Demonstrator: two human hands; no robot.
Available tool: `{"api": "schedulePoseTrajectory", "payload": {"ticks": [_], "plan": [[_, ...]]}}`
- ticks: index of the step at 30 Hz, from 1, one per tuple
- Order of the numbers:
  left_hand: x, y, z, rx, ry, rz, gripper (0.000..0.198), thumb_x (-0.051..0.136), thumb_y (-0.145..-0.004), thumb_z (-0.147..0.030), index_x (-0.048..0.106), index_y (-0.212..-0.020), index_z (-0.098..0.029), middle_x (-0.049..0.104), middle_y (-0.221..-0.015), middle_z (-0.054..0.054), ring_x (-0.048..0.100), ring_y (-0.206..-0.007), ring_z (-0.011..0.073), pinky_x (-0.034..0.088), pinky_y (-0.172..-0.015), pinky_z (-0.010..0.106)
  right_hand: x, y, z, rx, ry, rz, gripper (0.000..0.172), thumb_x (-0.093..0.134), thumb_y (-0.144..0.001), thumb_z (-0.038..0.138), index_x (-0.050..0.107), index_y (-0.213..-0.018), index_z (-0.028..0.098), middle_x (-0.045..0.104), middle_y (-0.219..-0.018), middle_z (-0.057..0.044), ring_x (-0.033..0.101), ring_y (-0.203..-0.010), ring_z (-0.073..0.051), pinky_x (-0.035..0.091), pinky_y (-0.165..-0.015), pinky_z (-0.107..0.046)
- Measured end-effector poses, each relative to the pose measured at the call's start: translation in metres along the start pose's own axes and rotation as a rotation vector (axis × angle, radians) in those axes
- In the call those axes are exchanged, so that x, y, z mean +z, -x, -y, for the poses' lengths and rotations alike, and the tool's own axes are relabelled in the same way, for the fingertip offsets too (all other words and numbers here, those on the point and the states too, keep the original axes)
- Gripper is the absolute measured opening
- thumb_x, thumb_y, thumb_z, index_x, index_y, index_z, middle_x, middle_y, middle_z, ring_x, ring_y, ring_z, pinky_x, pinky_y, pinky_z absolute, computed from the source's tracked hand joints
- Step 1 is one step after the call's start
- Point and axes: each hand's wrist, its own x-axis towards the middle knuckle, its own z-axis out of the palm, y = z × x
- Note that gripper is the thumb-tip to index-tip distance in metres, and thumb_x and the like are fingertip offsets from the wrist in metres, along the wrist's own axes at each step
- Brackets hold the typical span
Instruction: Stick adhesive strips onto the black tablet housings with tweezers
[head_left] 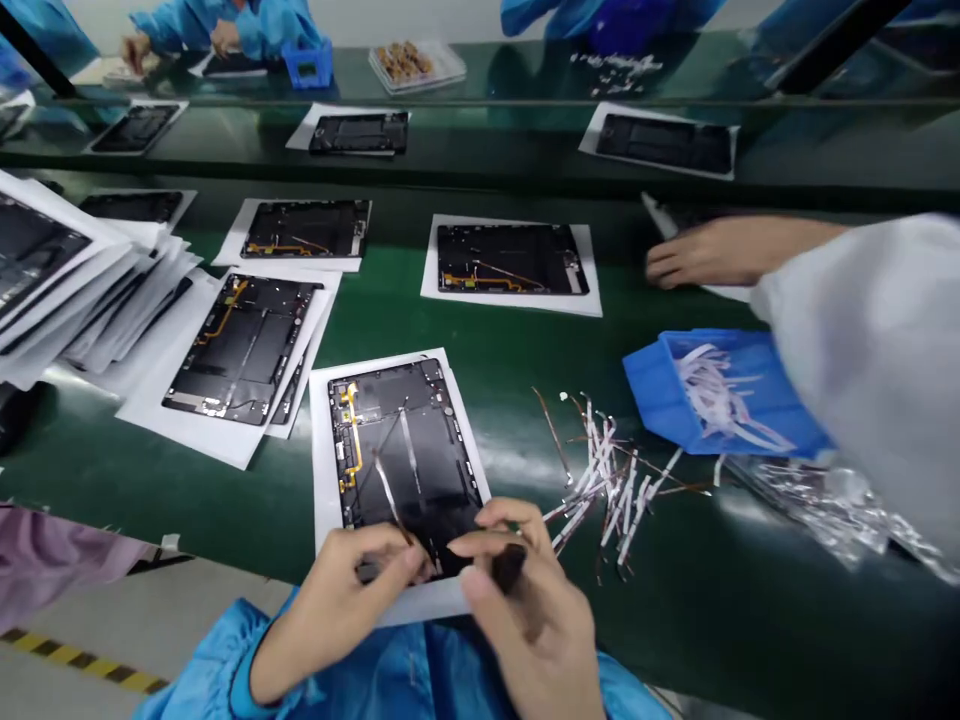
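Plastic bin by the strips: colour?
The plastic bin is bright blue, best seen in the head view.

We wear a bright blue smock of thin, slightly glossy, creased fabric, showing just below the near edge of the green workbench. Its left cuff is a snug, gathered band, and its right sleeve looks loose. Our left hand and right hand are bare.
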Motion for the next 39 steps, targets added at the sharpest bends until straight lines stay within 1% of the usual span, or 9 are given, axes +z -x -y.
{"api": "schedulePoseTrajectory", "payload": {"ticks": [3, 5, 10, 14, 25, 28, 32, 34, 39], "plan": [[-0.004, -0.010, 0.000, -0.140, 0.223, 0.033, 0.036, 0.060, -0.091, -0.050, 0.070, -0.080, -0.018, 0.076, -0.077, 0.006, 0.072, -0.072, 0.0187, 0.059, -0.069, 0.026, -0.001, -0.005, -0.004, 0.012, -0.201, 0.021, 0.036, 0.046, -0.101, 0.039, 0.070, -0.079, 0.024, 0.062, -0.091, -0.008, 0.062, -0.081, -0.021, 0.053, -0.067, -0.032], [-0.006, -0.013, -0.001, -0.196, 0.276, 0.052, 0.037, 0.061, -0.090, -0.052, 0.068, -0.080, -0.017, 0.077, -0.076, 0.006, 0.073, -0.072, 0.0181, 0.059, -0.070, 0.026, 0.002, -0.008, -0.007, 0.011, -0.291, 0.039, 0.040, 0.044, -0.102, 0.040, 0.068, -0.076, 0.022, 0.061, -0.079, -0.005, 0.061, -0.071, -0.017, 0.050, -0.062, -0.029], [-0.009, -0.013, -0.006, -0.223, 0.255, 0.072, 0.033, 0.062, -0.091, -0.047, 0.069, -0.080, -0.016, 0.077, -0.074, 0.004, 0.073, -0.073, 0.0146, 0.057, -0.070, 0.021, 0.011, -0.013, -0.014, 0.016, -0.294, -0.023, 0.006, 0.065, -0.092, 0.026, 0.066, -0.087, 0.023, 0.064, -0.083, -0.002, 0.064, -0.074, -0.015, 0.052, -0.063, -0.023], [-0.010, -0.014, -0.007, -0.207, 0.284, 0.076, 0.029, 0.062, -0.092, -0.043, 0.071, -0.082, -0.017, 0.077, -0.078, 0.002, 0.073, -0.076, 0.0141, 0.058, -0.071, 0.020, 0.010, -0.015, -0.016, 0.058, -0.291, -0.018, 0.015, 0.072, -0.082, 0.013, 0.063, -0.085, 0.024, 0.063, -0.083, 0.000, 0.065, -0.074, -0.013, 0.054, -0.063, -0.021], [0.007, 0.004, -0.004, -0.143, 0.253, 0.063, 0.027, 0.059, -0.095, -0.039, 0.070, -0.083, -0.018, 0.077, -0.079, 0.000, 0.074, -0.078, 0.0136, 0.057, -0.070, 0.017, -0.002, -0.006, -0.019, 0.091, -0.198, 0.016, 0.016, 0.075, -0.079, 0.011, 0.066, -0.081, 0.024, 0.069, -0.076, 0.003, 0.070, -0.072, -0.010, 0.056, -0.066, -0.015], [0.013, 0.013, 0.001, -0.006, 0.070, -0.017, 0.022, 0.058, -0.096, -0.036, 0.071, -0.088, -0.020, 0.076, -0.079, -0.001, 0.074, -0.075, 0.0133, 0.057, -0.065, 0.017, -0.003, -0.001, -0.019, 0.102, -0.221, -0.031, 0.015, 0.077, -0.077, 0.013, 0.067, -0.079, 0.024, 0.071, -0.075, 0.003, 0.071, -0.071, -0.011, 0.056, -0.064, -0.014], [0.021, 0.024, 0.017, 0.470, -0.320, -0.253, 0.012, 0.064, -0.093, -0.025, 0.068, -0.103, -0.019, 0.078, -0.089, 0.003, 0.075, -0.076, 0.0148, 0.060, -0.069, 0.020, 0.002, 0.004, -0.018, 0.133, -0.285, -0.120, 0.014, 0.079, -0.074, 0.014, 0.069, -0.078, 0.024, 0.072, -0.073, 0.003, 0.071, -0.067, -0.012, 0.057, -0.061, -0.015], [0.021, 0.027, 0.024, 0.688, -0.495, -0.301, 0.017, 0.058, -0.096, -0.016, 0.063, -0.112, -0.015, 0.077, -0.096, 0.007, 0.075, -0.083, 0.0166, 0.061, -0.076, 0.023, 0.005, 0.008, -0.018, 0.147, -0.304, -0.154, 0.015, 0.079, -0.073, 0.014, 0.070, -0.078, 0.023, 0.073, -0.072, 0.002, 0.072, -0.067, -0.013, 0.057, -0.061, -0.017], [0.012, 0.026, 0.020, 0.857, -0.783, -0.298, 0.025, 0.039, -0.102, -0.012, 0.061, -0.113, -0.009, 0.077, -0.097, 0.011, 0.076, -0.090, 0.0190, 0.062, -0.080, 0.027, 0.014, 0.019, -0.025, 0.184, -0.333, -0.241, 0.015, 0.081, -0.072, 0.016, 0.069, -0.078, 0.022, 0.075, -0.072, -0.001, 0.073, -0.068, -0.016, 0.060, -0.065, -0.022]]}}
